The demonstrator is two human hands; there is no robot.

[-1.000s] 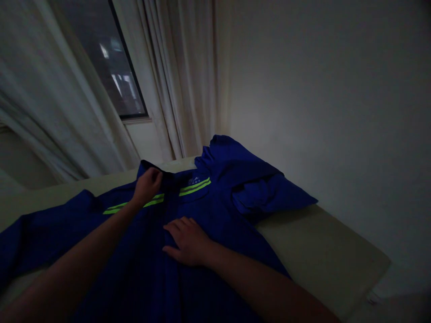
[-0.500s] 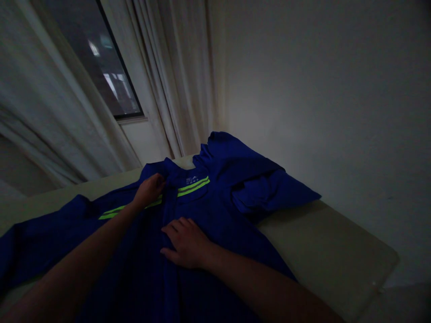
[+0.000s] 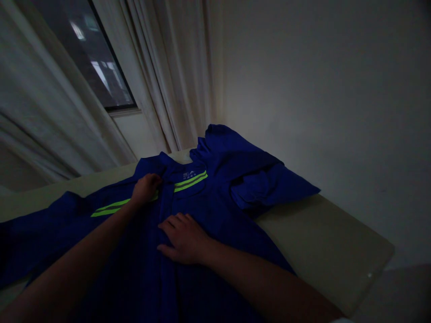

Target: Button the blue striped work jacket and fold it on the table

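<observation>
One blue work jacket (image 3: pixel 188 215) is spread front-up on a pale bench (image 3: pixel 323 242). Its lower part is cut off by the bottom of the frame, its far-left sleeve runs to the frame's edge, and much of its front is lost in shadow. Two lime-green reflective stripes (image 3: pixel 190 182) are seen across the chest on the right of the view, and a matching pair (image 3: pixel 111 207) on the left. A small chest logo (image 3: pixel 187 175) is too small and dark to be read. A bunched mass of blue fabric (image 3: pixel 266 186) is piled at the far side; whether it is a sleeve or a hood cannot be told.

The left hand (image 3: pixel 146 188) is curled at the jacket's front edge just below the collar, its grip closed on the cloth, with the fingertips hidden. The right hand (image 3: pixel 180 237) is laid flat on the front opening, its fingers spread and nothing clamped.

Behind the bench, a cream curtain (image 3: pixel 168 76) hangs beside a dark window (image 3: pixel 87 54), and a plain wall (image 3: pixel 303 89) rises on the right.
</observation>
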